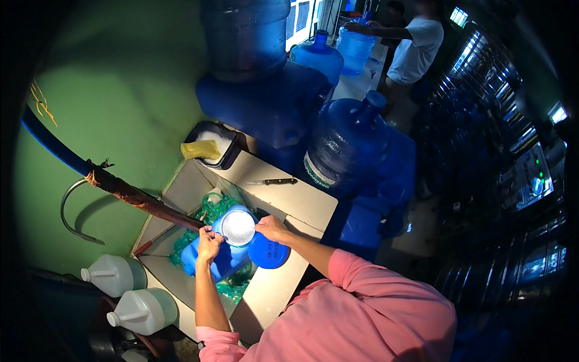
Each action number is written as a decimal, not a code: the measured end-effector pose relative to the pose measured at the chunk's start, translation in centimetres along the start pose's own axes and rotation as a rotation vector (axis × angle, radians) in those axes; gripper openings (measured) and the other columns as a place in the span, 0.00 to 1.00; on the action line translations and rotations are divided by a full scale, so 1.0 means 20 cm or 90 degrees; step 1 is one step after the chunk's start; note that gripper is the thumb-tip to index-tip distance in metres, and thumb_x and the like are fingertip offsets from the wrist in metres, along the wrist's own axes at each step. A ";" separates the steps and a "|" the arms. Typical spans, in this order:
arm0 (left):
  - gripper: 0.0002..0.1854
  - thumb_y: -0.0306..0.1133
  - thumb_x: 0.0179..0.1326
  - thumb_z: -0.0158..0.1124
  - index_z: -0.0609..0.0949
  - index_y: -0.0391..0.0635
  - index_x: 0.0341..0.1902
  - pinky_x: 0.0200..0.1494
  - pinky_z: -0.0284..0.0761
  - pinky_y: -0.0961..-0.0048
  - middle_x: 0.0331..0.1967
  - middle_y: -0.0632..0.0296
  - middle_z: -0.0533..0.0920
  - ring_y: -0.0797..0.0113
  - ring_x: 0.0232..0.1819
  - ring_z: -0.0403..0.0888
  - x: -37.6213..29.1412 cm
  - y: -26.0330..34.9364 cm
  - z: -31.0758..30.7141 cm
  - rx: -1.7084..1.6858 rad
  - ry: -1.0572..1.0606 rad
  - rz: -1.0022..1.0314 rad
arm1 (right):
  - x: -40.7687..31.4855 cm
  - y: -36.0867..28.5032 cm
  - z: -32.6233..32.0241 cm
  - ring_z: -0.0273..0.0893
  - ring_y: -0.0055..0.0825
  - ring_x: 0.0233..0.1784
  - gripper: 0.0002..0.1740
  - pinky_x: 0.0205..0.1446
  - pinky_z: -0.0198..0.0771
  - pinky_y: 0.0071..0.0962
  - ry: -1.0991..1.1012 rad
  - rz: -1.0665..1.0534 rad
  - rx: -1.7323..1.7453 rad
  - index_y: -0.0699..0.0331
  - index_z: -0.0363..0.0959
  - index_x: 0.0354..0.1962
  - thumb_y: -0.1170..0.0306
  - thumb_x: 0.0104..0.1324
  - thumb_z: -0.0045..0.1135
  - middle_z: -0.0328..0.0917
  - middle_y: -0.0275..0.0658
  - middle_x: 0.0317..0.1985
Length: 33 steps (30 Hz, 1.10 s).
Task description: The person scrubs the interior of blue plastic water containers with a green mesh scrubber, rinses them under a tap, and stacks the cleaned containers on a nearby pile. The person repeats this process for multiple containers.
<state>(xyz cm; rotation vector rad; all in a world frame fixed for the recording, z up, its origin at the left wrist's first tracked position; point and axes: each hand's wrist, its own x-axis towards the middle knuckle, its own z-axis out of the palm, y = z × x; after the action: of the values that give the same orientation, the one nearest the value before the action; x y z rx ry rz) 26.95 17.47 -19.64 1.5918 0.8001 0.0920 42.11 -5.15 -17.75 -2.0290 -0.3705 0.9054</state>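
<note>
Over a tiled basin, a blue plastic container lies with its round white-looking opening facing up. My left hand grips the left side of that opening's rim, close to the end of a wrapped pipe. At the rim's right side is my right hand, its fingers pinched on the edge. Just below the right hand, a round blue lid bearing handwriting rests beside the opening; whether the hand touches it I cannot tell. Green netting lies under the container in the basin.
A knife lies on the tiled ledge, near a black tub with a yellow sponge. Large blue water jugs stand beyond. Two white jugs stand at left. A co-worker handles a jug at the back.
</note>
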 end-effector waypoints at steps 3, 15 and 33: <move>0.29 0.23 0.57 0.66 0.62 0.34 0.58 0.39 0.68 0.79 0.25 0.68 0.79 0.78 0.27 0.72 0.00 0.04 0.01 -0.009 -0.011 0.000 | -0.02 0.01 0.01 0.72 0.20 0.25 0.14 0.30 0.67 0.29 -0.008 0.003 0.059 0.65 0.80 0.26 0.61 0.58 0.63 0.78 0.34 0.21; 0.17 0.25 0.53 0.68 0.73 0.33 0.44 0.42 0.75 0.73 0.40 0.57 0.78 0.68 0.35 0.78 0.04 0.04 0.03 0.026 0.016 0.020 | -0.03 0.03 0.00 0.83 0.44 0.34 0.16 0.42 0.76 0.42 0.035 -0.051 -0.024 0.66 0.79 0.23 0.59 0.53 0.64 0.83 0.49 0.28; 0.30 0.31 0.55 0.70 0.65 0.30 0.55 0.41 0.78 0.68 0.37 0.55 0.78 0.66 0.37 0.78 0.11 -0.16 0.03 0.143 0.090 0.064 | -0.02 0.12 -0.02 0.84 0.25 0.34 0.04 0.43 0.79 0.26 -0.098 -0.146 0.203 0.67 0.83 0.30 0.75 0.57 0.68 0.86 0.40 0.31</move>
<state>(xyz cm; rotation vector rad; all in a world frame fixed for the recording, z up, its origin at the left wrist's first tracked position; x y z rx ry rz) 27.54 18.07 -23.49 1.8535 0.8633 0.1949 41.99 -7.11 -19.37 -1.5955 -0.4985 0.9158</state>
